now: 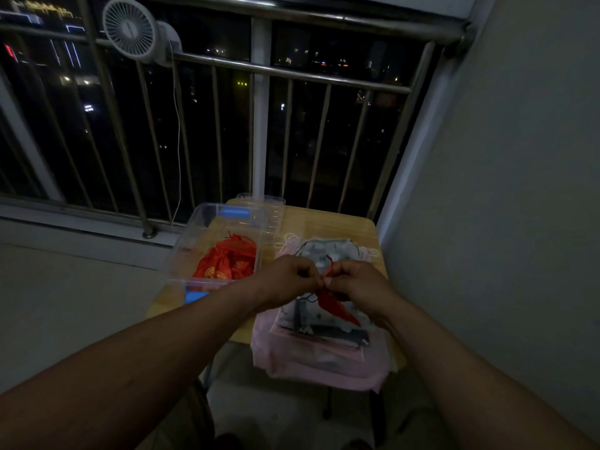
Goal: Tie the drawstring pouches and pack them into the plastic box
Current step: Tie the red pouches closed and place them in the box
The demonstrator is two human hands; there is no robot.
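- A metal railing runs across a dark night window ahead of me, with a small white fan clipped to its upper left.
- A small wooden bench stands below the railing, against the wall on my right.
- A stack of flat cloth bags, pink underneath and a grey patterned one on top, covers the right half of the bench and hangs over its near edge.
- A clear plastic box with blue handles sits open on the left half of the bench, just beside the stack.
- Several red pouches with gold print lie inside the box.
- My left hand and right hand meet above the stack, fingers curled, fingertips almost touching.
- One red pouch hangs from my hands, slanting down to the right over the grey bag.
- Both hands pinch its thin red string at the pouch's mouth; a short end sticks up between them.
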